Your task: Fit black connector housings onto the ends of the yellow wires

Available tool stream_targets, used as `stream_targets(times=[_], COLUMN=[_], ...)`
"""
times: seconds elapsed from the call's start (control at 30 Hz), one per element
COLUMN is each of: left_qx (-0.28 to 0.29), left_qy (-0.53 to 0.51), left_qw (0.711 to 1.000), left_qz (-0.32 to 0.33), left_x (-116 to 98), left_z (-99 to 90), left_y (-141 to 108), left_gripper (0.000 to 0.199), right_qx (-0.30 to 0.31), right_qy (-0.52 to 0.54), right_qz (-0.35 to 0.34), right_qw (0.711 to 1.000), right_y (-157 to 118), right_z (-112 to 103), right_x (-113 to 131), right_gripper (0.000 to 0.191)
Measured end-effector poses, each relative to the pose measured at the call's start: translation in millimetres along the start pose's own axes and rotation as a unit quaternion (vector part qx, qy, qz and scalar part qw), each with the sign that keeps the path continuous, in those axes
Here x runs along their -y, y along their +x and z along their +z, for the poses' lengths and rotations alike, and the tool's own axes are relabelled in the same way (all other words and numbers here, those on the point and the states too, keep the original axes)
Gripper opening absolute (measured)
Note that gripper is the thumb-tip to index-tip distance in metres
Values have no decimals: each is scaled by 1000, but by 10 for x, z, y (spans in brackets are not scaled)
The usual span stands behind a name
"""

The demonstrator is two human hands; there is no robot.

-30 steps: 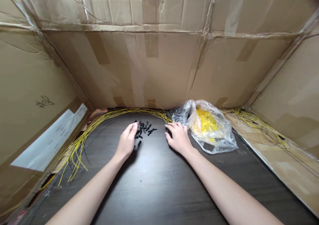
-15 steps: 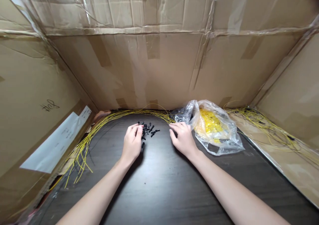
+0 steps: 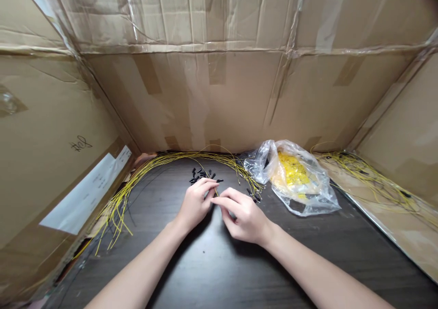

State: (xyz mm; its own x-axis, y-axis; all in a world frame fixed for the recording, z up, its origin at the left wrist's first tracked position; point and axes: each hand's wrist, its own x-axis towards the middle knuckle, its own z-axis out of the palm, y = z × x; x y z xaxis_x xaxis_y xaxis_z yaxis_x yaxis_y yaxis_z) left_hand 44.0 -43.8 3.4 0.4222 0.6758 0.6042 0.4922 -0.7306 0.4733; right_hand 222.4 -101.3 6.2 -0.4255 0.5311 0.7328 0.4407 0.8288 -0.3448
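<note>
My left hand [image 3: 197,200] and my right hand [image 3: 244,214] meet over the dark table, fingertips close together. A thin yellow wire [image 3: 216,192] comes from the back and runs down between them. My right thumb and forefinger are closed on this wire near its end. The left fingers are also pinched together beside it; whatever they hold is hidden. Just beyond my left hand lies a loose pile of small black sleeve-like pieces [image 3: 201,174]. Several more black pieces [image 3: 253,195] lie past my right hand, by the ends of a yellow wire bundle [image 3: 191,154].
To the right is a clear plastic bag [image 3: 321,199] of small yellow parts [image 3: 291,168]. More tangled yellow wires [image 3: 372,174] lie on cardboard at the far right. Cardboard walls [image 3: 239,97] enclose the table [image 3: 205,272] at the back and sides. A white paper sheet [image 3: 85,195] is stuck on the left wall.
My right hand has left the bundle's right end and come left and nearer with a yellow wire. My left hand has moved right from the black pieces to meet it. The view has shifted slightly.
</note>
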Motion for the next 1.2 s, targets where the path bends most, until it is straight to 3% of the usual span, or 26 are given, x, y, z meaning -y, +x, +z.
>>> stream_targets(times=[0.2, 0.3, 0.6, 0.77, 1.03, 1.2], left_qx=[-10, -2, 49, 27, 18, -25], left_qy=[46, 67, 74, 84, 110, 116], left_qw=[998, 996, 993, 992, 988, 989], left_qz=[36, 61, 82, 92, 108, 88], left_x=[76, 70, -16, -16, 22, 94], left_z=[-4, 21, 44, 50, 62, 4], left_y=[-11, -30, -32, -45, -64, 11], left_gripper=[24, 26, 25, 26, 28, 24], right_qx=[-42, -33, -8, -37, -3, -17], right_qy=[3, -29, 5, -7, -30, -24], right_qz=[130, 174, 159, 226, 217, 224], right_qw=[991, 984, 987, 973, 976, 974], right_y=[14, -2, -14, 4, -24, -19], right_z=[17, 49, 77, 74, 117, 101], right_x=[-82, -130, -106, -95, -122, -150], right_gripper=[17, 10, 11, 21, 16, 16])
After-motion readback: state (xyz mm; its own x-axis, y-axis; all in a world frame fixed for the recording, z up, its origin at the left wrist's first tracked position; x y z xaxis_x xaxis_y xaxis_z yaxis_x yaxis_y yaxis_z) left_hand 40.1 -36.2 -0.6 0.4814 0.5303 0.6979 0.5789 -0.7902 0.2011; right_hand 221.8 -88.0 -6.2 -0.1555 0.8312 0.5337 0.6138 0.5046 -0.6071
